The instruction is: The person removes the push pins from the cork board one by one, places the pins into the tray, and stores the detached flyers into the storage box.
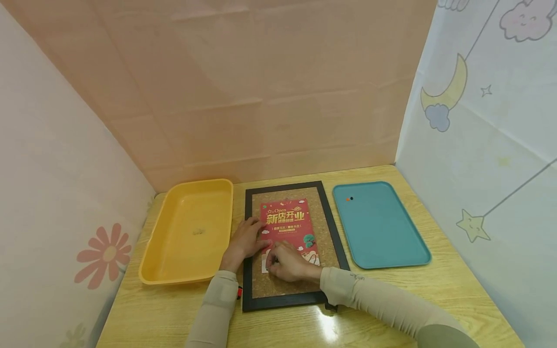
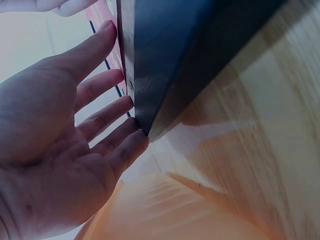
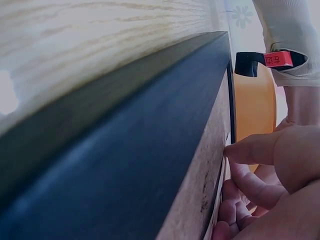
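A red poster (image 1: 292, 227) with gold lettering and a pale lower edge lies on a black-framed cork board (image 1: 283, 287). My left hand (image 1: 245, 239) rests along the board's left side, its fingertips on the poster's left edge. In the left wrist view, the fingers (image 2: 107, 117) are extended and spread against the frame's side. Over the poster's lower left part is my right hand (image 1: 287, 263), fingers bent. The right wrist view has its thumb and fingers (image 3: 255, 150) close together right at the paper; I cannot tell whether something small is between them.
Left of the board stands a yellow tray (image 1: 152, 263) with something small in its middle. A teal tray (image 1: 383, 227) lies to the right, with a small orange item (image 1: 347, 199) and a dark one (image 1: 351, 198) near its far left corner. Fabric walls enclose the wooden table (image 1: 278, 333).
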{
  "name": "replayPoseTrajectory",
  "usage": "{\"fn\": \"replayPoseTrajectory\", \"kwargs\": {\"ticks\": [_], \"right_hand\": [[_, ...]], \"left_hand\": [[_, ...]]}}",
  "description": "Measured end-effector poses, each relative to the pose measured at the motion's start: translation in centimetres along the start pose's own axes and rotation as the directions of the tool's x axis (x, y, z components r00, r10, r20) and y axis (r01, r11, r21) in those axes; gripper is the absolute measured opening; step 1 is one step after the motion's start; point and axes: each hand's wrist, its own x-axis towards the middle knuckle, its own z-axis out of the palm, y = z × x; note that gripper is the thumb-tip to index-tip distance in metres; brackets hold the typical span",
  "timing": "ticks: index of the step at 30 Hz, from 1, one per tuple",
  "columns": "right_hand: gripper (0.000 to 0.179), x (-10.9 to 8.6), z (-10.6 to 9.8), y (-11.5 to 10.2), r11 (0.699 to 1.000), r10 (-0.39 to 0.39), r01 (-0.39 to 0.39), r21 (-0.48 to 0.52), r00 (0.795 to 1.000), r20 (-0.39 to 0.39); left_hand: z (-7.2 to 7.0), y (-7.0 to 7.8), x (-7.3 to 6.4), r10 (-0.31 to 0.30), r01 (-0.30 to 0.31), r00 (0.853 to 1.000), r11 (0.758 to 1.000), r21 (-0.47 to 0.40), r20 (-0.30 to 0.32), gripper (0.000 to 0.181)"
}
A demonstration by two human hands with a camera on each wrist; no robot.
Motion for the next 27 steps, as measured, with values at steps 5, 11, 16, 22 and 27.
{"fn": "replayPoseTrajectory", "kwargs": {"ticks": [5, 11, 16, 22, 27], "right_hand": [[0.019, -0.3, -0.8, -1.0, 1.000, -0.031, 0.031, -0.005, 0.999, 0.017], [0.015, -0.5, -1.7, -1.5, 0.997, -0.076, 0.076, -0.001, 0.996, 0.054], [0.014, -0.7, -2.1, -1.2, 0.994, -0.107, 0.105, 0.028, 0.991, 0.082], [0.014, -1.5, -4.1, -3.8, 0.998, -0.039, 0.032, 0.045, 0.987, 0.155], [0.013, -2.2, -4.8, -3.8, 0.995, 0.014, -0.029, 0.091, 0.987, 0.158]], "left_hand": [[0.0, 0.0, -0.1, 0.005, -0.005, 1.000, 1.000, -0.014, -0.005, 0.065], [0.1, -0.1, -0.1, 0.007, -0.007, 1.000, 1.000, -0.019, -0.005, 0.064], [0.2, -0.1, -0.1, 0.003, -0.003, 1.000, 1.000, -0.023, -0.005, 0.065], [0.1, -0.1, -0.2, -0.007, 0.007, 1.000, 0.999, -0.031, 0.001, 0.065], [0.1, -0.1, -0.2, -0.001, 0.001, 1.000, 1.000, -0.026, -0.001, 0.066]]}}
